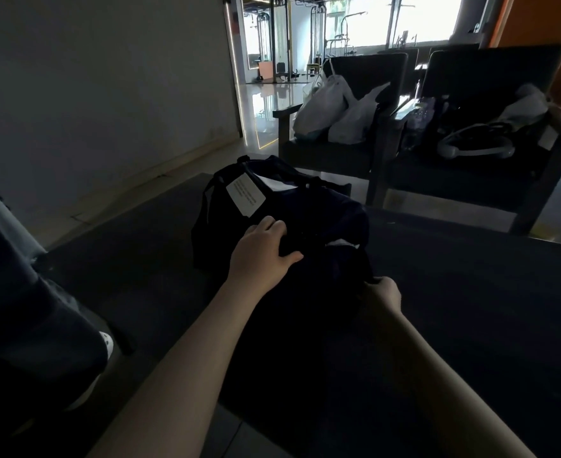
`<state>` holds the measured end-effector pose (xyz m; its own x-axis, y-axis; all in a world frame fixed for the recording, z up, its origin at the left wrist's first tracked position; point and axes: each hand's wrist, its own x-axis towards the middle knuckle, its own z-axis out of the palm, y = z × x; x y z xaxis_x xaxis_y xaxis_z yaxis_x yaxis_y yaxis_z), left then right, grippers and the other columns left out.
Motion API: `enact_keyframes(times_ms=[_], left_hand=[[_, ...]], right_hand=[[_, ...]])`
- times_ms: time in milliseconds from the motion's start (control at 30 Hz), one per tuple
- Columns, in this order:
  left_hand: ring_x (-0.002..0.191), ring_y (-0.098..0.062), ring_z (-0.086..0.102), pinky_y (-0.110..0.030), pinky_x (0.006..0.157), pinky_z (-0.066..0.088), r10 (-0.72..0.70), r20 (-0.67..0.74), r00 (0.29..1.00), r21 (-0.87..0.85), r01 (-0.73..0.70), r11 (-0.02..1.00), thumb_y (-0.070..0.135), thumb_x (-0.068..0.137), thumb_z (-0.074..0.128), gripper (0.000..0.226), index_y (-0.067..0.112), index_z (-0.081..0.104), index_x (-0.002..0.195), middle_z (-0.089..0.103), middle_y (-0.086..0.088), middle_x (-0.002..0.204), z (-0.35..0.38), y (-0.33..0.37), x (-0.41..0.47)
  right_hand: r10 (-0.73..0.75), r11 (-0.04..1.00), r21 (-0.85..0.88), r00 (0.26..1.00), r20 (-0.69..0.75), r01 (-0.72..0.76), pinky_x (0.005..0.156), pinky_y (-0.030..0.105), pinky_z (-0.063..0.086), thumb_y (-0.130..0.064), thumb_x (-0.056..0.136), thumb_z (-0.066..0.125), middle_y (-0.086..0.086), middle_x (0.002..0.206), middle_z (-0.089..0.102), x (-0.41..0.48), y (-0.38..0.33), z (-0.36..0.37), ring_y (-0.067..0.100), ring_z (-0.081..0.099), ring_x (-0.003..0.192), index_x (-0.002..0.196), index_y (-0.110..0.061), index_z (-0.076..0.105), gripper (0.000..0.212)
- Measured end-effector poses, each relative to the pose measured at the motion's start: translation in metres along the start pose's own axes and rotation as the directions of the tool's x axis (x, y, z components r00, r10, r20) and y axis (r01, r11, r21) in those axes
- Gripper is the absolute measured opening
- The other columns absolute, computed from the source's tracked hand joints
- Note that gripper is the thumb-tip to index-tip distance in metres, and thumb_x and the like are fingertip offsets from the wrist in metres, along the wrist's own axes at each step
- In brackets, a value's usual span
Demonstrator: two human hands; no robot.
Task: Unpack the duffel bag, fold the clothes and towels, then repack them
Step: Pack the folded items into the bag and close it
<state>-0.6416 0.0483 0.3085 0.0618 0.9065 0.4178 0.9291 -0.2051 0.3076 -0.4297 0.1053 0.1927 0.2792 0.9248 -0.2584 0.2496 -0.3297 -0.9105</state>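
Hands sit apart on one dark duffel bag [318, 219], both clamped on its cloth. Left hand [261, 251] lies palm-down on the bag's top. Its fingers [272, 226] are bent over a ridge of fabric and the thumb is splayed toward the right hand, closing on the same fold. Right hand [381, 291], nearer the body and lower, is balled tight, its curled fingers pinching a dark corner or strap at the bag's near end. The dim light hides which.

The bag rests on a dark mat [470, 309] that spreads under and beside both forearms. Its long axis seems to run slantwise, from the right hand's grip away past the left hand, with the far end off to the left hand's side. A white label [246, 195] lies on the bag just beyond the left fingertips. White cloth [280, 185] shows in the bag beyond that label, and another pale patch [341, 245] peeks out between the two hands.

Well beyond the right hand stand two dark armchairs. The closer one [335, 153] holds white plastic bags [335, 110].
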Motion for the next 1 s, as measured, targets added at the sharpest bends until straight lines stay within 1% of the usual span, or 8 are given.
enact_keyframes(times_ms=[100, 200, 300, 400, 533, 633, 800, 1000], left_hand=[[0.101, -0.018, 0.051, -0.028, 0.077, 0.043, 0.0, 0.0, 1.0, 0.004, 0.0, 1.0, 0.042, 0.083, 0.066, 0.035, 0.015, 0.054, 0.101, 0.049, 0.004, 0.105, 0.0, 0.001, 0.0], [0.102, -0.018, 0.051, -0.027, 0.076, 0.041, 0.003, -0.006, 1.0, 0.005, -0.003, 1.0, 0.041, 0.083, 0.067, 0.035, 0.014, 0.055, 0.102, 0.049, 0.004, 0.105, 0.0, 0.002, -0.001], [0.102, -0.019, 0.051, -0.027, 0.075, 0.041, 0.001, -0.004, 1.0, 0.008, -0.001, 1.0, 0.041, 0.083, 0.067, 0.035, 0.014, 0.054, 0.101, 0.049, 0.003, 0.106, 0.0, 0.003, -0.001], [0.103, -0.019, 0.051, -0.028, 0.076, 0.043, -0.002, -0.003, 1.0, 0.013, 0.002, 1.0, 0.041, 0.083, 0.066, 0.035, 0.014, 0.054, 0.103, 0.049, 0.003, 0.106, 0.0, 0.004, -0.001], [0.104, -0.019, 0.05, -0.029, 0.076, 0.043, -0.007, 0.006, 1.0, 0.023, 0.007, 1.0, 0.041, 0.084, 0.065, 0.035, 0.014, 0.054, 0.104, 0.049, 0.002, 0.108, -0.001, 0.005, -0.002], [0.106, -0.02, 0.05, -0.028, 0.076, 0.042, -0.009, 0.018, 1.0, 0.033, 0.008, 0.999, 0.041, 0.085, 0.064, 0.036, 0.014, 0.053, 0.106, 0.049, 0.002, 0.111, -0.002, 0.008, -0.001], [0.107, -0.021, 0.05, -0.027, 0.076, 0.04, -0.023, 0.013, 1.0, 0.04, 0.023, 0.999, 0.04, 0.085, 0.065, 0.037, 0.013, 0.053, 0.107, 0.049, 0.001, 0.113, -0.002, 0.009, -0.001], [0.105, -0.02, 0.05, -0.027, 0.075, 0.039, -0.032, 0.016, 0.999, 0.037, 0.031, 0.999, 0.04, 0.085, 0.065, 0.038, 0.013, 0.053, 0.108, 0.048, 0.003, 0.11, -0.003, 0.011, -0.001]], right_hand=[[0.115, 0.986, 0.129, 0.993, -0.034, -0.109, 0.038, 0.02, 0.033, -0.015, 0.086, 0.061, 0.004, 0.06, 0.05, -0.005, -0.003, 0.002, 0.012, 0.044, 0.051, 0.062, -0.006, 0.05, 0.027], [0.229, 0.927, 0.302, 0.973, 0.014, -0.223, 0.05, 0.024, 0.04, -0.008, 0.085, 0.06, 0.008, 0.064, 0.055, -0.013, -0.01, 0.003, 0.016, 0.052, 0.057, 0.063, -0.002, 0.052, 0.024], [0.203, 0.908, 0.354, 0.974, 0.096, -0.224, 0.05, 0.022, 0.05, -0.01, 0.087, 0.063, 0.009, 0.078, 0.06, -0.019, -0.014, 0.003, 0.017, 0.059, 0.066, 0.078, -0.004, 0.057, 0.012], [0.156, 0.888, 0.414, 0.978, 0.142, -0.202, 0.047, 0.018, 0.049, -0.01, 0.093, 0.054, 0.002, 0.077, 0.05, -0.022, -0.016, 0.006, 0.013, 0.052, 0.066, 0.073, -0.016, 0.046, 0.023], [0.108, 0.923, 0.355, 0.986, 0.125, -0.146, 0.056, 0.025, 0.047, -0.012, 0.094, 0.054, 0.001, 0.073, 0.05, -0.026, -0.022, 0.013, 0.012, 0.05, 0.062, 0.071, -0.017, 0.048, 0.025], [0.114, 0.936, 0.326, 0.99, 0.083, -0.135, 0.047, 0.023, 0.045, -0.013, 0.092, 0.058, 0.004, 0.074, 0.058, -0.029, -0.022, 0.008, 0.014, 0.054, 0.059, 0.081, -0.011, 0.058, 0.011], [-0.049, 0.97, 0.238, 0.999, 0.02, 0.043, 0.057, 0.032, 0.043, -0.012, 0.089, 0.058, 0.009, 0.076, 0.061, -0.035, -0.033, -0.013, 0.02, 0.055, 0.068, 0.077, -0.01, 0.062, 0.013], [-0.363, 0.932, 0.002, 0.931, -0.027, 0.363, 0.053, 0.024, 0.041, -0.019, 0.091, 0.059, 0.0, 0.071, 0.061, -0.057, -0.079, -0.033, 0.011, 0.054, 0.062, 0.077, -0.015, 0.065, 0.015]])
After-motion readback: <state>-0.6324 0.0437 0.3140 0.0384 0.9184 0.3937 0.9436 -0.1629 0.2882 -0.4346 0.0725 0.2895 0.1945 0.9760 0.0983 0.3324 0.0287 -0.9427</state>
